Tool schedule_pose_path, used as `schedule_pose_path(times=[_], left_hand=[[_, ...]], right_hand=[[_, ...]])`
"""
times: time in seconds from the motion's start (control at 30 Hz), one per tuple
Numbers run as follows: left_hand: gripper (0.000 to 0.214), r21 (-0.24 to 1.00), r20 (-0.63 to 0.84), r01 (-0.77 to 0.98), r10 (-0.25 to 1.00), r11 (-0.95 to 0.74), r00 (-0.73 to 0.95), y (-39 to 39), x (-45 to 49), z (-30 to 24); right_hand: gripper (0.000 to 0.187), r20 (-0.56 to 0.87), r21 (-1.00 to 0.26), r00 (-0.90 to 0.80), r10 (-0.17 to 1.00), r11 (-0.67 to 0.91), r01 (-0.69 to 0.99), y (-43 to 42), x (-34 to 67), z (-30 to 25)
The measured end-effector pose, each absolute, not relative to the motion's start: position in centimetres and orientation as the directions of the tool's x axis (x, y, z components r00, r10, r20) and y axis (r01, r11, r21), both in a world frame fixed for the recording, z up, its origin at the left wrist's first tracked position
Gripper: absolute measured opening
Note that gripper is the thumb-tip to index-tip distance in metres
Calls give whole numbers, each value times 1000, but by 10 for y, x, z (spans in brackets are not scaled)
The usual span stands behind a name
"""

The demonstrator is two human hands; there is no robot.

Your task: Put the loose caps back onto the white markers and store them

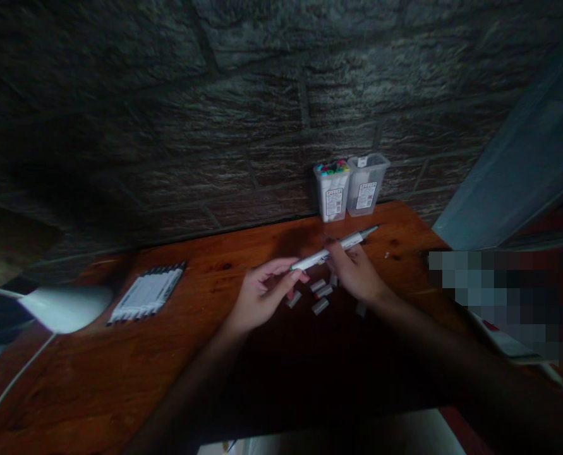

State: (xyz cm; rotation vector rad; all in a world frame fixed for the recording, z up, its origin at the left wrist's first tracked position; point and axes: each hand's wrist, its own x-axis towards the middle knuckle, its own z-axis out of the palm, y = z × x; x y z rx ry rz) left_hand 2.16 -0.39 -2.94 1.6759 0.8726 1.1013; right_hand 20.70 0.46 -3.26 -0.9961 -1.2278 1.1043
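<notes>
A white marker (339, 247) with a grey tip is held above the wooden table (205, 328) between both hands. My left hand (265, 294) pinches its near end with thumb and fingers closed. My right hand (354, 272) grips the marker's middle, fingers wrapped round it. Several loose marker caps (320, 297) lie on the table just beneath the hands.
A row of several white markers (147, 293) lies at the left. Two clear plastic boxes stand against the stone wall, one (332, 191) full of markers, one (367, 184) looking empty. A white lamp head (66, 307) sits at far left. A blurred object is at the right.
</notes>
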Motion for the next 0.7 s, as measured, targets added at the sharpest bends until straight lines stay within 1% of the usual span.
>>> schedule_pose_path(times=[0.1,0.2,0.27,0.37,0.47,0.63,0.7], left_hand=[[27,888,393,125,873,-442,288,-5,21,-27],[26,813,483,221,836,-538,260,-7,20,-24],[27,780,514,256,818,-571,257,-8,19,-26],[27,772,512,286,822,-568,250,-8,18,-29],[25,784,488,293,834,-548,256,-9,18,-28],[22,789,495,274,834,-549,245,-10,20,-21],[21,808,488,246,842,-536,230,-9,20,-20]], right_hand=[[50,132,-985,-61,989,124,-121,2,210,-28],[53,39,-990,-40,998,34,-135,0,212,-25],[52,-5,-995,-22,1000,-7,-99,-1,212,-23],[50,-32,-999,-48,998,-33,-31,-2,211,-21],[49,-43,-998,-82,996,-47,-41,-2,211,-20],[49,37,-999,-96,995,34,-31,0,215,-21],[50,28,-999,-88,996,25,-27,1,218,-23]])
